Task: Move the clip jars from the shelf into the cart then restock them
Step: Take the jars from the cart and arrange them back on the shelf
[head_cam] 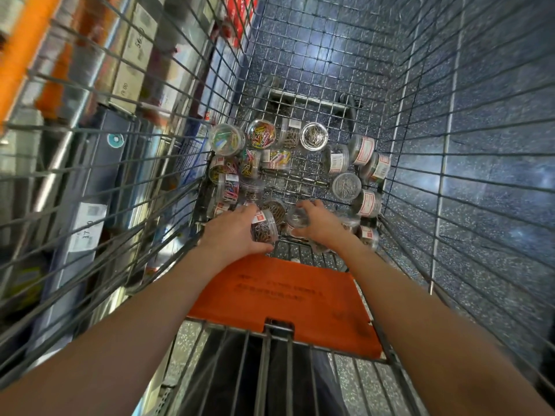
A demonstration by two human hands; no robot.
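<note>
While many clip jars (313,136) already lie scattered on the wire floor of the cart (303,163), the left hand (231,232) grasps one brown-filled jar (264,228) and the right hand (319,222) clasps a clear jar (297,217); whether loading or restocking is under way I cannot tell.

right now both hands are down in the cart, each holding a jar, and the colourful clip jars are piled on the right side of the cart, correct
Not quite. The head view shows the colourful clip jars piled on the left side of the cart, while the right side holds jars of plain metal clips. The rest stands: the left hand grips a jar of brownish clips and the right hand holds a clear jar.
</note>
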